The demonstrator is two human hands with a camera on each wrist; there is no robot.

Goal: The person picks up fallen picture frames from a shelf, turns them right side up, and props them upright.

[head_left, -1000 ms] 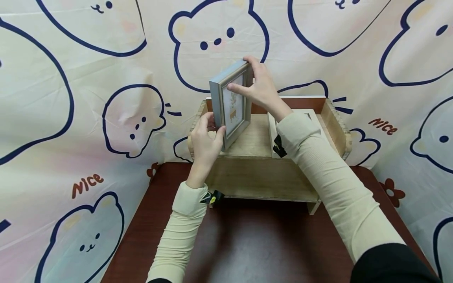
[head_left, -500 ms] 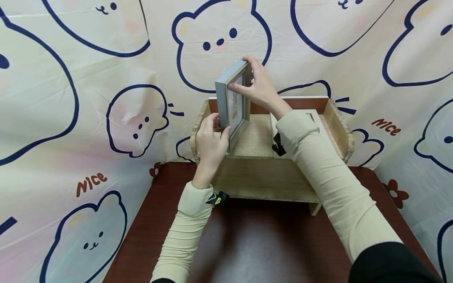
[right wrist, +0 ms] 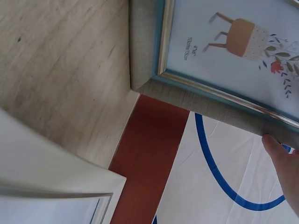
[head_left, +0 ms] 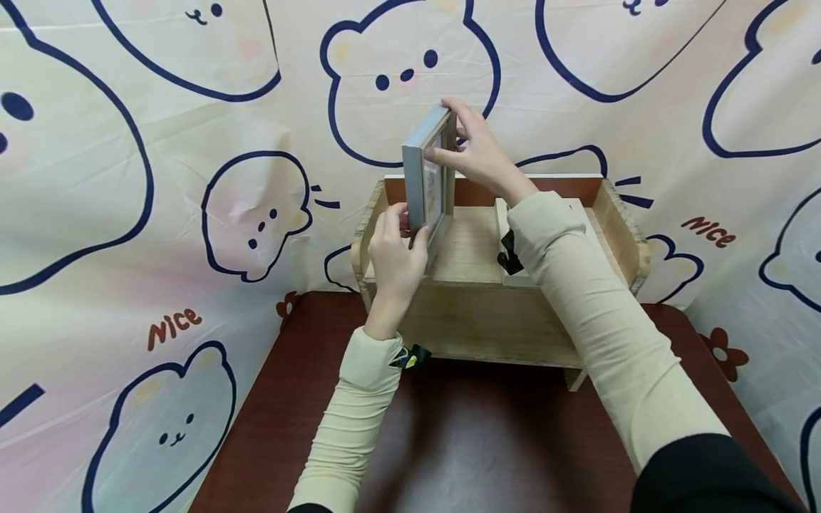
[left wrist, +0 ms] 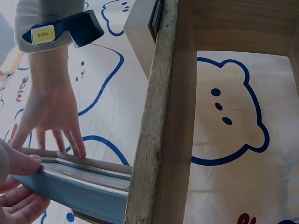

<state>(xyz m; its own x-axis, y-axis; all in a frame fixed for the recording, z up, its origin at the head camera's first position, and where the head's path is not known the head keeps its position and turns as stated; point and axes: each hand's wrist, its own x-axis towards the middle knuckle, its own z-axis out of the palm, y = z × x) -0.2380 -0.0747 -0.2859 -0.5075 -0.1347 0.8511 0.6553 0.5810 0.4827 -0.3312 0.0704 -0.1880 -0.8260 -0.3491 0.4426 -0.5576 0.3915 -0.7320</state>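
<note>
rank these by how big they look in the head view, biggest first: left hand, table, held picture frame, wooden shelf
1. table
2. wooden shelf
3. picture frame and left hand: too alike to rank, since the frame is turned steeply and the hand covers part of it

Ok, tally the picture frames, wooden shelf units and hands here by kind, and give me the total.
Picture frames: 2 (blue-grey frame, white frame)
Wooden shelf unit: 1
Hands: 2 (left hand, right hand)
Total: 5
</note>
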